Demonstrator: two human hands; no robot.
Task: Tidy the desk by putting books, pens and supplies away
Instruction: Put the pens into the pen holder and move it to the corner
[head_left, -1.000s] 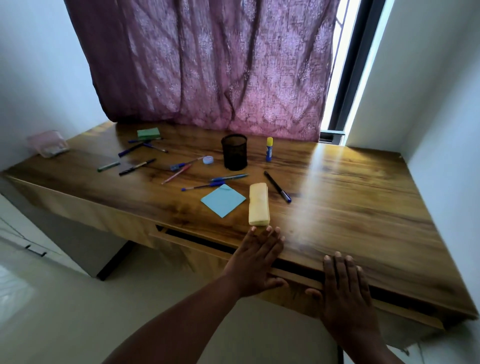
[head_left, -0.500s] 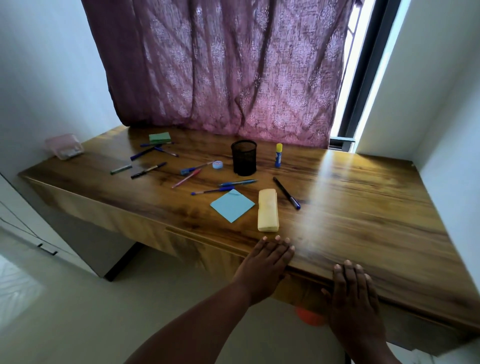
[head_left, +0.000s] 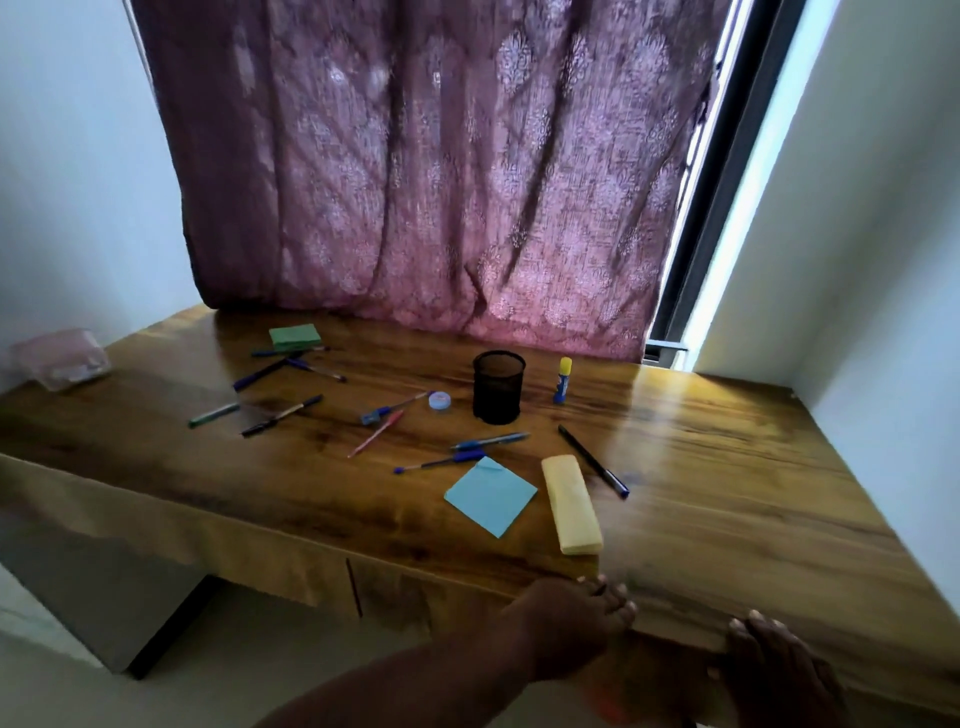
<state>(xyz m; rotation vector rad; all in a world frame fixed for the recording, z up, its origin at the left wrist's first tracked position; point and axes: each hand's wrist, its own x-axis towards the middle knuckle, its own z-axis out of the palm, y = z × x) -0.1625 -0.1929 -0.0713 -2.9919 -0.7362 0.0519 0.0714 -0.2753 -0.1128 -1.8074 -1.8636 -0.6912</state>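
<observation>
Two hands, my left hand (head_left: 571, 621) and right hand (head_left: 774, 662), press flat with straight fingers on the worktop (head_left: 727, 493) front edge, holding nothing, while pens (head_left: 441, 461) lie scattered near the black cup (head_left: 497, 387).

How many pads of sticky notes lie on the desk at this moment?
3. A green pad lies far back on the left beside some pens. A blue pad lies near the front edge. A yellow pad lies just to its right. None seems hidden.
</observation>
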